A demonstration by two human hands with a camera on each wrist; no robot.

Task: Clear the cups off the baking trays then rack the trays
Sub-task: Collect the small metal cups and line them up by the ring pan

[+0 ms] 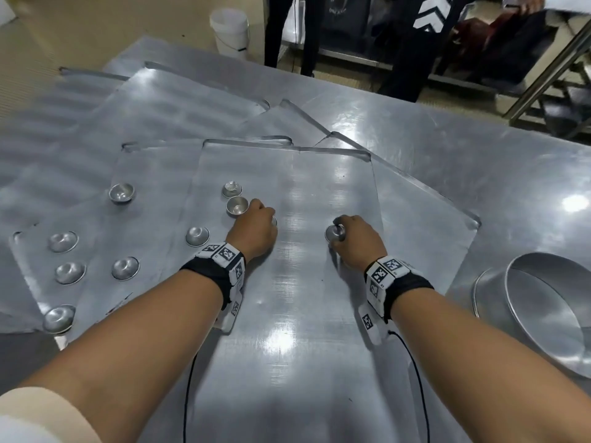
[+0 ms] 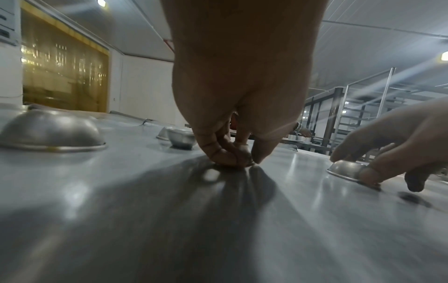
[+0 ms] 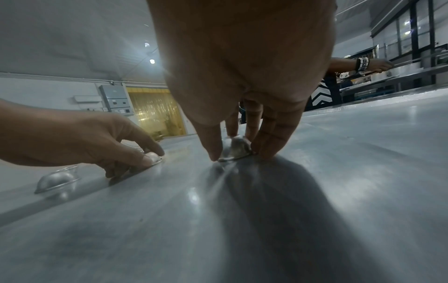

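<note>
Several flat metal baking trays lie overlapped on a steel table; the top tray point(image 1: 287, 314) is under both my hands. My left hand point(image 1: 267, 220) curls its fingers over a small upside-down metal cup point(image 3: 154, 157) that sits on the tray, mostly hidden in the head view. My right hand point(image 1: 343, 233) pinches another upside-down cup point(image 1: 333, 233) between thumb and fingers, its rim still on the tray. Just beyond my left hand stand an upright cup point(image 1: 237, 206) and a crumpled one point(image 1: 232, 189). An upside-down cup point(image 1: 197, 235) lies to its left.
Several more cups point(image 1: 70, 272) dot the trays at the left. A large round metal pan point(image 1: 543, 314) lies on its side at the right. Beyond the table are a white bucket point(image 1: 230, 30), standing people point(image 1: 409, 43) and a metal rack frame point(image 1: 559, 59).
</note>
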